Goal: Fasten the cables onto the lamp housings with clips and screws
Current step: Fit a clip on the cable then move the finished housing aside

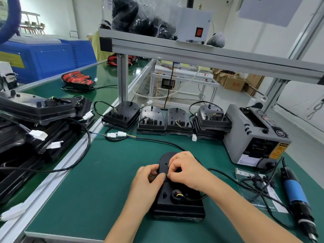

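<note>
Works on lamp housing (175, 206) laid back-up on counter (87, 190), close to body, prob. for steadiness. Braces w/ left grip (150, 174), curled round housing's left edge. Pinches right grip (185, 170) closed at mid-housing, seemingly on cable (228, 178) or a clip; hidden by fingers. Leaves screwdriver (296, 193) parked at right, within reach for screw step. Keeps spare housings (150, 120) rowed at back, clear of the 2 grips.

I work on a factory assembly line — green-matted desk (105, 190), metal-framed shelf (192, 55), rows of black lamp housings (151, 120), tape machine (254, 135), electric screwdriver (294, 192).
</note>
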